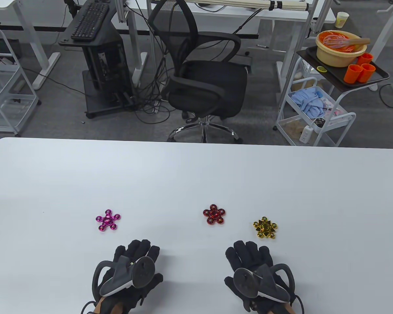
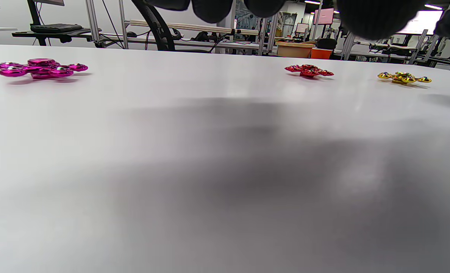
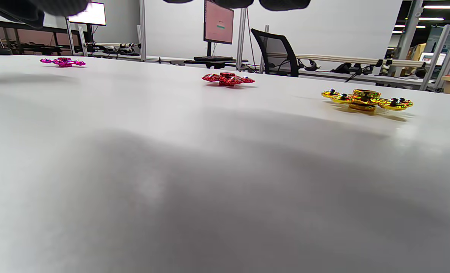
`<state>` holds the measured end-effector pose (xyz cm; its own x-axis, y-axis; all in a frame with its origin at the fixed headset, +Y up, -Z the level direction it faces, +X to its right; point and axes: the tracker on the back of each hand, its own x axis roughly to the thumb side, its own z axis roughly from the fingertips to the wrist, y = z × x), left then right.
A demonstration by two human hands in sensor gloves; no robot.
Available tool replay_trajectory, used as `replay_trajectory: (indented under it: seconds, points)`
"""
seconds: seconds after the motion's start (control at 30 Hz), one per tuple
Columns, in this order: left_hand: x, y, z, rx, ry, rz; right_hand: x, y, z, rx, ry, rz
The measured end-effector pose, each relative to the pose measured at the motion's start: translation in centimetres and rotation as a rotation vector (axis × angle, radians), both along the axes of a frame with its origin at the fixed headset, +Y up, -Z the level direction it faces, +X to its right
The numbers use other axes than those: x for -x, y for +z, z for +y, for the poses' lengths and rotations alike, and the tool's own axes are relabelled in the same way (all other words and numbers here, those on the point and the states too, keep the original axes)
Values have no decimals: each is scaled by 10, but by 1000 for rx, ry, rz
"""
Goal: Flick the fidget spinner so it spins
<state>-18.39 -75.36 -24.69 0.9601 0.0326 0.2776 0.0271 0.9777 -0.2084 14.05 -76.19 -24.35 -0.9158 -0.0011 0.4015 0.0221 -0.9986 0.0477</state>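
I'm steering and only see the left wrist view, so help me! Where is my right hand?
Observer: Your right hand is at the table's near edge, holding nothing.
Operator: Which spinner is nearest it?
Observer: The gold spinner, just beyond its fingertips.
Operator: And what's my left hand doing?
Observer: Your left hand is low over the table too, short of the pink spinner; the red spinner sits between the other two.
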Motion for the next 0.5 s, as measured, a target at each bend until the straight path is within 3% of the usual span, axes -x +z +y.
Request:
replay_trajectory:
  seconds: [0.5]
  points:
    - [10,-3,5,-6,8,45,-1,2,1,-15,-4,4]
